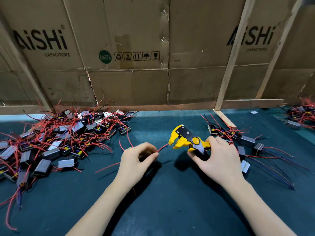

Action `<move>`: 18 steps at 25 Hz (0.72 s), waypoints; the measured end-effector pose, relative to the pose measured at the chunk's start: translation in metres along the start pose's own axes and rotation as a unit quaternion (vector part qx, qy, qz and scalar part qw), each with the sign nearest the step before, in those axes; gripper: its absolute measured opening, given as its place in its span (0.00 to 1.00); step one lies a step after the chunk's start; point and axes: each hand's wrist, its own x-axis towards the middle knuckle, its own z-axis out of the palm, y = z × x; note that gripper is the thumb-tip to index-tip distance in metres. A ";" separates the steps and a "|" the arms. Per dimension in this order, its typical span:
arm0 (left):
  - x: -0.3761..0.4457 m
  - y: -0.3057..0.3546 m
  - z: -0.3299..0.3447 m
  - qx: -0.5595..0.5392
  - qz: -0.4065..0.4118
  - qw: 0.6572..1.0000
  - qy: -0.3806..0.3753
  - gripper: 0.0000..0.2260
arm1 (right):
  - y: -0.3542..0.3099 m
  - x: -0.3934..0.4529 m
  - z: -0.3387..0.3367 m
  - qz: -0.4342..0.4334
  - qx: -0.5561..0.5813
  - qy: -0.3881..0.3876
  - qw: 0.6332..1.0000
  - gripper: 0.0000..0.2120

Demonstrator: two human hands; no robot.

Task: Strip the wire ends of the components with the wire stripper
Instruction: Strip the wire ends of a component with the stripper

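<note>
The surface (162,193) carries a large pile (56,138) of unstripped components at the far left and a smaller group (238,138) at the right; keep the two well apart so finished parts do not mix with unfinished ones.

Your right hand (219,159) grips the handles of the stripper (185,139), fingers wrapped round them, with the yellow jaws standing open and facing left. Hold the tool level and do not squeeze until the wire is seated.

Your left hand (138,159) is closed around a component, mostly hidden, with thumb and forefinger pinching its red wire (162,147). The wire end lies just beside the jaws, not yet inside.

Feed the end straight in, square to the blades. Pinch close to the tip so the wire does not bend. Then squeeze in one steady stroke.
</note>
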 end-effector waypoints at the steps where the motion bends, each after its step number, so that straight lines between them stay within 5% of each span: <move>1: 0.000 0.000 0.000 -0.011 -0.013 1.000 0.000 0.06 | -0.001 0.000 0.002 0.011 -0.021 0.001 1.000 0.26; 9: 0.001 0.000 -0.003 -0.117 -0.092 0.988 -0.039 0.07 | -0.002 0.000 0.013 0.069 -0.047 -0.002 0.996 0.27; 18: 0.000 -0.002 0.005 -0.063 -0.054 0.996 -0.030 0.07 | -0.015 0.002 0.025 0.067 -0.087 0.020 0.994 0.29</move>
